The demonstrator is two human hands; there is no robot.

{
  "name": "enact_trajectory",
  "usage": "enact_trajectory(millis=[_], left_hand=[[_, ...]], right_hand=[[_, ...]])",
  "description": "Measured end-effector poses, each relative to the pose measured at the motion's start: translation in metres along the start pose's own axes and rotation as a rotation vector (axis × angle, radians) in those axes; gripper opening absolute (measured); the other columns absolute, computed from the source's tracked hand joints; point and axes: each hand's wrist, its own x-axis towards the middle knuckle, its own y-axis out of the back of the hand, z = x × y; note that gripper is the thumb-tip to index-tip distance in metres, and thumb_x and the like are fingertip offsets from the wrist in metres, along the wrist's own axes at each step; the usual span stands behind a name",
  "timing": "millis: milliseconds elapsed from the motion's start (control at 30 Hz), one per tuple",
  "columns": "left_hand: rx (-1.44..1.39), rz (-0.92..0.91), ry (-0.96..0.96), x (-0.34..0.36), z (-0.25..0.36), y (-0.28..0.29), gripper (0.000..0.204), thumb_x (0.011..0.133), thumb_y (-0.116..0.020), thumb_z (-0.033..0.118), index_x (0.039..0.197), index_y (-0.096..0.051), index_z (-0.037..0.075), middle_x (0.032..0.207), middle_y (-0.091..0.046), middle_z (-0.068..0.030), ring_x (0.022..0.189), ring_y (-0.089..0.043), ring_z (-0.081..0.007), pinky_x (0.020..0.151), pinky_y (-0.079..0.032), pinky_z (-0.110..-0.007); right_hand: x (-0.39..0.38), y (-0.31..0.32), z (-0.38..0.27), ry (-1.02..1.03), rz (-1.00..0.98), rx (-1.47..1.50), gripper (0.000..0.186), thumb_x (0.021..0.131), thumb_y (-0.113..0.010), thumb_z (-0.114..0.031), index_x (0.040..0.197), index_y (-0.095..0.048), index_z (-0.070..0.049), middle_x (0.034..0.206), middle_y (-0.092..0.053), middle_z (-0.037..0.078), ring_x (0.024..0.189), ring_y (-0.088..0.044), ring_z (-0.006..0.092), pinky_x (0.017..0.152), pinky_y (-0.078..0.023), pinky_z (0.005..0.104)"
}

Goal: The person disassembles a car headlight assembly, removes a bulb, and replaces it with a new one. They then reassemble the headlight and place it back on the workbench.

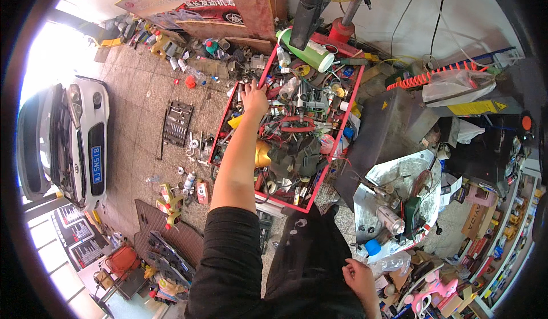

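My left hand (254, 99) reaches forward over the far left part of a red-rimmed tool cart (321, 183). Its fingers look spread, at the cart's edge beside the jumbled tools; I see nothing held in them. In the cart lie a green-and-white cylinder (308, 53), an air tool with a silver body (301, 95), red-handled pliers (298, 128), a yellow rounded object (262, 153) and dark, bulky power tools (288, 159). Down by my right side, my right hand (359, 279) hangs with its fingers curled in and nothing visible in it.
Left of the cart, an open socket set (177, 124) and spray can (189, 180) stand on the tiled floor (134, 113). A white car (85, 142) with its hood up is farther left. On the right are a cluttered metal tray (374, 173), a coiled orange hose (425, 78) and loaded shelves (505, 245).
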Motion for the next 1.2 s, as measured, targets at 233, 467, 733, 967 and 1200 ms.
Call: enact_trajectory(millis=[233,467,733,967,1200], left_hand=[[0.039,-0.073,0.051,0.021,0.000,-0.019,0.038,0.089,-0.060,0.018,0.126,-0.066,0.020,0.154,-0.038,-0.0151,0.140,-0.036,-0.0405,0.111,-0.032,-0.054],[-0.103,0.053,0.044,0.030,0.007,-0.030,0.021,0.080,-0.068,0.017,0.098,-0.078,0.012,0.136,-0.056,-0.0150,0.132,-0.046,-0.0345,0.106,-0.037,-0.050],[-0.210,0.459,-0.047,-0.014,-0.001,-0.021,0.017,0.078,-0.072,0.014,0.089,-0.073,0.001,0.128,-0.058,-0.0134,0.128,-0.046,-0.0361,0.105,-0.038,-0.049],[-0.391,0.333,0.143,-0.038,-0.028,-0.016,0.018,0.084,-0.073,0.021,0.093,-0.074,0.005,0.117,-0.063,-0.0070,0.115,-0.052,-0.0325,0.093,-0.043,-0.047],[-0.179,0.094,-0.111,0.001,-0.009,-0.011,0.027,0.081,-0.068,0.015,0.106,-0.076,0.020,0.157,-0.035,-0.0143,0.142,-0.032,-0.0392,0.114,-0.027,-0.058]], right_hand=[[0.006,-0.001,-0.005,-0.054,-0.021,0.008,0.030,0.090,-0.069,-0.015,0.114,-0.065,0.003,0.085,-0.071,0.016,0.073,-0.072,0.0259,0.065,-0.056,0.0342],[0.011,-0.002,-0.004,-0.101,-0.038,0.069,0.030,0.090,-0.070,-0.015,0.114,-0.066,0.002,0.084,-0.071,0.016,0.071,-0.072,0.0255,0.065,-0.056,0.0335],[0.018,0.003,-0.010,-0.075,-0.049,0.033,0.030,0.090,-0.069,-0.015,0.114,-0.065,0.002,0.087,-0.072,0.016,0.074,-0.072,0.0253,0.066,-0.057,0.0346],[0.022,0.002,-0.004,-0.062,-0.058,-0.010,0.031,0.091,-0.069,-0.015,0.115,-0.065,0.002,0.088,-0.072,0.017,0.072,-0.071,0.0257,0.064,-0.057,0.0341],[0.023,0.000,-0.004,-0.024,-0.063,-0.049,0.031,0.090,-0.070,-0.016,0.115,-0.066,0.002,0.087,-0.072,0.017,0.072,-0.071,0.0258,0.064,-0.056,0.0349]])
